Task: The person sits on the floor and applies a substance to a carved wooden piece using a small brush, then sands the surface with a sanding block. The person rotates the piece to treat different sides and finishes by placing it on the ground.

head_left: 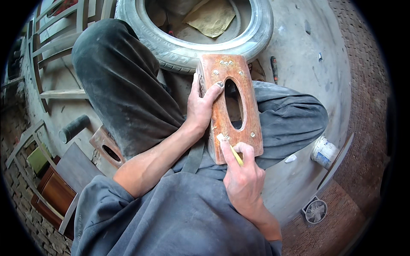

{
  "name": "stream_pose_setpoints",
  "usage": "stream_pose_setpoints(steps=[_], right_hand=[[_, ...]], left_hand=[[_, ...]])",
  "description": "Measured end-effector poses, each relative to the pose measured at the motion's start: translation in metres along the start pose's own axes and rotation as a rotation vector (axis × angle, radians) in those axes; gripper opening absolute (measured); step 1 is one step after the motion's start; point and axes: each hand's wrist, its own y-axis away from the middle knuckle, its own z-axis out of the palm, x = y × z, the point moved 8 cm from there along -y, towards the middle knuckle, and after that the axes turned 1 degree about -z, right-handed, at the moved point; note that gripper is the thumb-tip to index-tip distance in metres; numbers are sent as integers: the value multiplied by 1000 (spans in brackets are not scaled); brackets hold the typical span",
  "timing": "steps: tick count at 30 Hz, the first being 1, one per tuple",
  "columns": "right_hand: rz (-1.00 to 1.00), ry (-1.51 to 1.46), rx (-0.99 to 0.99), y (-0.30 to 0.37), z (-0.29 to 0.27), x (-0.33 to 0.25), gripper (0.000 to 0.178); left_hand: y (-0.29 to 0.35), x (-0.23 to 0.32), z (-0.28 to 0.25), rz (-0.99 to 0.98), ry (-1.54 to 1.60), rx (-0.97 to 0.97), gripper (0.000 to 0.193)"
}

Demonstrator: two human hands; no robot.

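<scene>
A reddish-brown wooden tissue box (250,100) with a long oval opening rests across my lap, its top tilted up toward me. Small pale flower-like inlays dot both ends of that top. My left hand (204,102) grips the box's left side, thumb pressed on the top beside the opening. In my right hand (242,175) is a slim tool with a yellow handle (236,157). A pale, flat tip (220,137) shows at the near end of the box, next to an inlay; I cannot make out the tool's exact kind.
Ahead lies a dusty tire (171,51) with a yellowish paper sheet (211,18) inside. A screwdriver (274,69) is on the floor to the right, nearer a white tub (324,152). At left are wooden frames (64,94), a dark cylinder (74,129) and another tissue box (99,138).
</scene>
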Motion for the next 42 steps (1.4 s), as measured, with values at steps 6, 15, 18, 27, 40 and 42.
stream_pose_setpoints(steps=[6,15,18,27,40,42], right_hand=[[8,-25,-19,-5,0,3,60],[-25,-39,-3,-2,2,4,63],[-39,-45,-8,-6,1,5,64],[-63,-53,-21,-8,-1,6,64],[-94,-57,-10,0,0,7,63],[-77,-73,-49,-10,1,7,64]], left_hand=[[-1,-1,-1,-11,-29,7,79],[2,2,0,-12,-5,12,78],[-3,-3,-1,-5,0,12,77],[-2,-2,-2,11,-17,2,78],[0,0,-2,-5,-35,0,78],[-1,1,-1,-6,-40,0,77]])
